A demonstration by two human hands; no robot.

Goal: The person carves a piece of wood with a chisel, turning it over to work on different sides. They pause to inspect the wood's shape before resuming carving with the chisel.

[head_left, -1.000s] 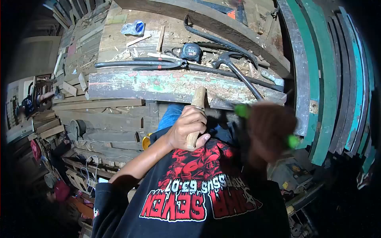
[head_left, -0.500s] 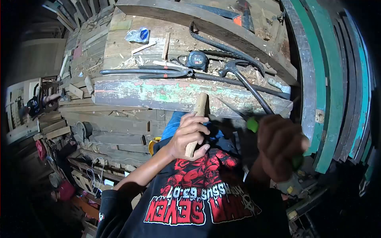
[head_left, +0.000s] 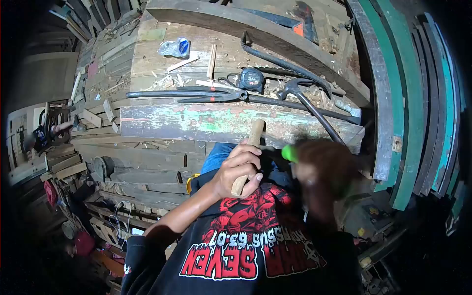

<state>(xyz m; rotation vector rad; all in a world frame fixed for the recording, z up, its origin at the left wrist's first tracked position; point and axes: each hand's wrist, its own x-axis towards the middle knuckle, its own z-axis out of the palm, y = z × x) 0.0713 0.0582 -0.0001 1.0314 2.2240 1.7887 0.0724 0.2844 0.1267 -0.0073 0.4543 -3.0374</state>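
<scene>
The near edge of the painted plank [head_left: 172, 120] is running just beyond the left hand [head_left: 238, 169], clenching a wooden stick [head_left: 256, 132]; the right hand [head_left: 327, 169], gripping a green-handled tool [head_left: 289, 153], is swinging closer.

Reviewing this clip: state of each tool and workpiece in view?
Wooden stick: gripped in left hand
Green-handled tool: in right hand, blurred
Painted board: paint worn, patchy
Pincers: lying, handles apart
Claw hammer: lying, unheld
Hooked bar: lying, unheld
Tape measure: no blade showing
Clear plastic: crumpled
</scene>
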